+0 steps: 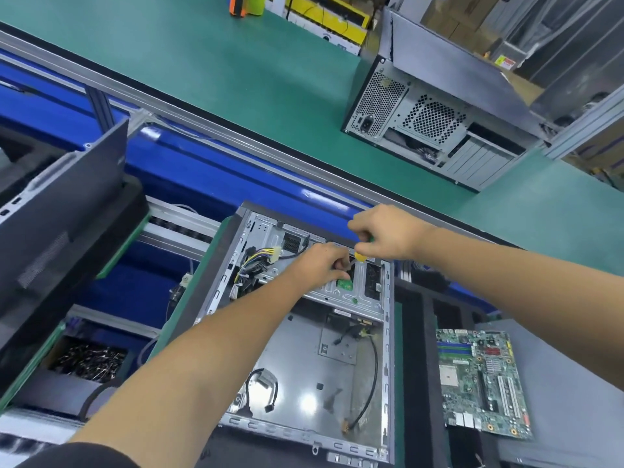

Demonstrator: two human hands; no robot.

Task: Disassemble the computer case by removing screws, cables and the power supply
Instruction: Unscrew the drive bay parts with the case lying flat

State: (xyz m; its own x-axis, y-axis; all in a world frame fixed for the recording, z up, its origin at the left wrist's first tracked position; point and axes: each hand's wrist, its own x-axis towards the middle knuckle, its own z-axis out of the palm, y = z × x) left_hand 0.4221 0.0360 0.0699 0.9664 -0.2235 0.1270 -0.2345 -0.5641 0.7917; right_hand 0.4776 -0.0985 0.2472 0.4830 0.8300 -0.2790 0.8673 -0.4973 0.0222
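An open computer case [388,332] lies flat on the bench in front of me, its motherboard tray bare. A bundle of power cables [251,265] with a white connector sits in its far left corner. My right hand [388,236] grips a screwdriver with a yellow and green handle [360,255], pointed down at the metal drive cage [337,293] at the case's far end. My left hand [322,263] pinches the screwdriver's shaft near its tip, just above the cage. The screw itself is hidden by my fingers. Loose black cables [373,366] lie inside the case.
A removed motherboard [479,383] lies to the right on a grey panel. A second closed case [435,106] stands on the green bench at the back right. A dark side panel [64,214] leans at left above a bin of screws [89,361]. A blue conveyor [209,170] runs behind.
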